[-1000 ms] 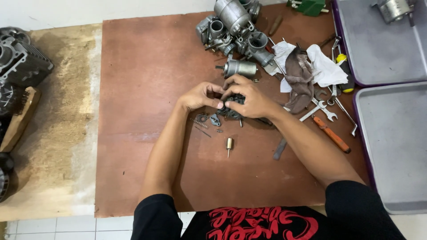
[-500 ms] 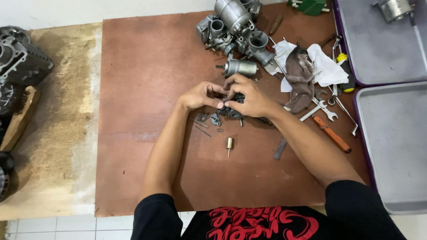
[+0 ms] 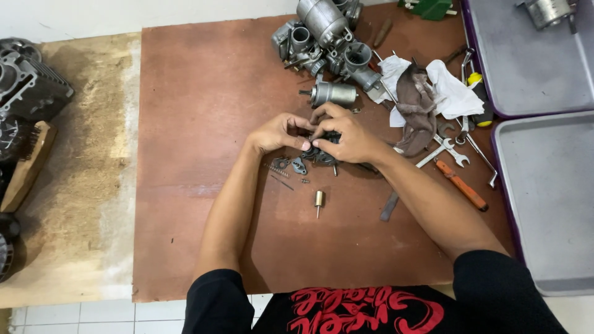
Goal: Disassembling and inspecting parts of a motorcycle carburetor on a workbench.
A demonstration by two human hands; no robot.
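Both hands meet over the middle of a brown board [image 3: 204,124]. My left hand [image 3: 275,132] pinches at the left side of a small dark metal carburetor part [image 3: 322,154], and my right hand [image 3: 346,133] grips that part from above, hiding most of it. Just below the hands lie small loose bits: a spring [image 3: 276,169], a thin pin [image 3: 281,182] and small metal plates [image 3: 297,164]. A brass jet needle piece [image 3: 318,199] lies on the board nearer to me.
Several grey carburetor bodies [image 3: 322,34] sit at the board's far edge, with a metal cylinder [image 3: 331,94] nearby. Rags [image 3: 427,93], wrenches [image 3: 442,151] and an orange-handled tool [image 3: 461,185] lie to the right. Grey trays [image 3: 550,192] stand at right; engine parts [image 3: 28,86] at left.
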